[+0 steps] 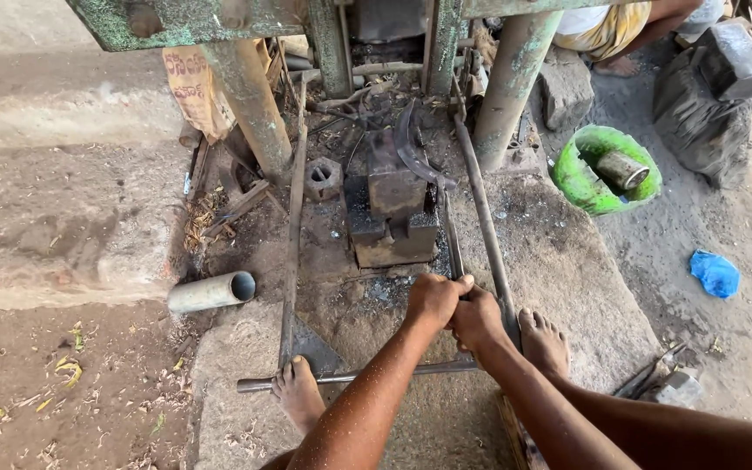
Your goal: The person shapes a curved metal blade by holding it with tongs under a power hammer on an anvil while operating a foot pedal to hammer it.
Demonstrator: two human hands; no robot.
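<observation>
Near the centre of the scene, the tongs (pixel 451 239) run from the two hands away to the far side, where they hold a curved dark blade (pixel 412 148) on top of the iron block (pixel 393 196). The left hand (pixel 433 298) is wrapped closed around the near end of the tongs, and the right hand (pixel 478 320) is also clenched around them, touching the left one. A long iron bar (pixel 485 218) lies just right of the tongs, under the right foot (pixel 543 341). The left foot (pixel 297 393) rests on a thin rod (pixel 350 376) lying across the stone slab (pixel 567 287). To the left lies a short grey pipe (pixel 212 292). Far right stands a green bucket (pixel 578 178) with a metal can (pixel 622 170) inside, and a blue bag (pixel 715 273) is on the ground.
</observation>
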